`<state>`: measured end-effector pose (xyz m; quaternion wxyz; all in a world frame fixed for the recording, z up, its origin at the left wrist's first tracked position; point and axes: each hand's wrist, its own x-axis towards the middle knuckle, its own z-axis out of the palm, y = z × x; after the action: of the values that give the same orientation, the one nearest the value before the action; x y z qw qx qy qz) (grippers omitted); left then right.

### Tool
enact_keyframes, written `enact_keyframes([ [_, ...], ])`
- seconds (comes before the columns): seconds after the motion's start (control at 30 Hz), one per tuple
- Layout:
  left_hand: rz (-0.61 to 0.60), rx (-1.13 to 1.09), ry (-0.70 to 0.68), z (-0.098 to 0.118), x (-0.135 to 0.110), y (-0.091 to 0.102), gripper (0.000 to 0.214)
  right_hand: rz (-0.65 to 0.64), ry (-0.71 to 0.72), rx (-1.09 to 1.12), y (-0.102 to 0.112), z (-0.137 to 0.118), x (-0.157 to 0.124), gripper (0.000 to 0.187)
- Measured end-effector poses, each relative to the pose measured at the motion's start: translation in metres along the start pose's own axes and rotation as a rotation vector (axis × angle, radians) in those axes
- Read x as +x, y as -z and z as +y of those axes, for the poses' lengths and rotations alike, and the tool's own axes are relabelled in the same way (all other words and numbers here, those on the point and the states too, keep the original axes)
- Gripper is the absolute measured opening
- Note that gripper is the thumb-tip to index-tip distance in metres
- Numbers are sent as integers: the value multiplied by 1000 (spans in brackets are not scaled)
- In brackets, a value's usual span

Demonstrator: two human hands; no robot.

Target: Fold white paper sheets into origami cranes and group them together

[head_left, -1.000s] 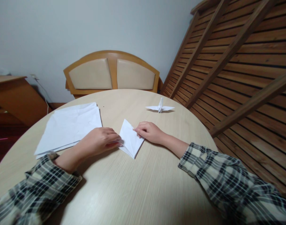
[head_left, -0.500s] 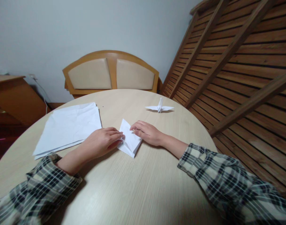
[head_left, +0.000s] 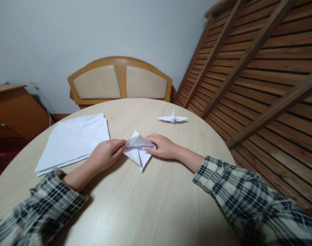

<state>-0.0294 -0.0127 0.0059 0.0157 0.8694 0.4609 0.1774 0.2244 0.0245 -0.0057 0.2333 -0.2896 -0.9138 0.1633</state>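
Between my hands, a small folded sheet of white paper (head_left: 137, 153) lies on the table, its top layer lifted into a ridge and one point aimed at me. My left hand (head_left: 107, 152) pinches its left corner between thumb and fingers. At the right corner, my right hand (head_left: 162, 146) grips the paper, the thumb on top and the fingers partly hidden behind the raised flap. A finished white paper crane (head_left: 173, 117) stands farther back to the right, wings spread, touched by neither hand.
A stack of larger white paper sheets (head_left: 74, 140) lies on the left of the round wooden table (head_left: 156, 205). Behind the table is a padded headboard (head_left: 124, 82). Wooden slats (head_left: 258, 78) lean along the right, and a brown cabinet (head_left: 15, 112) stands at the left.
The top layer of the folded paper has risen and opened into a ridge with a wider diamond outline. My left hand has shifted slightly left and now pinches the left corner.
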Motion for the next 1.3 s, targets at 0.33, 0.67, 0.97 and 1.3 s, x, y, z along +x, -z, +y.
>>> enact_keyframes([
  [0.33, -9, -156, 164, 7, 2, 1, 27, 133, -209, 77, -8, -3, 1, 22],
  [0.67, 36, -190, 244, 5, 8, -13, 31, 179, -264, -9, -13, -13, 4, 15],
  [0.97, 111, -295, 292, 4, 10, -17, 33, 197, -280, -9, -13, -14, 4, 17],
  [1.3, 122, -684, 267, -1, 10, -14, 41, 244, -345, 160, -13, -5, 3, 19],
])
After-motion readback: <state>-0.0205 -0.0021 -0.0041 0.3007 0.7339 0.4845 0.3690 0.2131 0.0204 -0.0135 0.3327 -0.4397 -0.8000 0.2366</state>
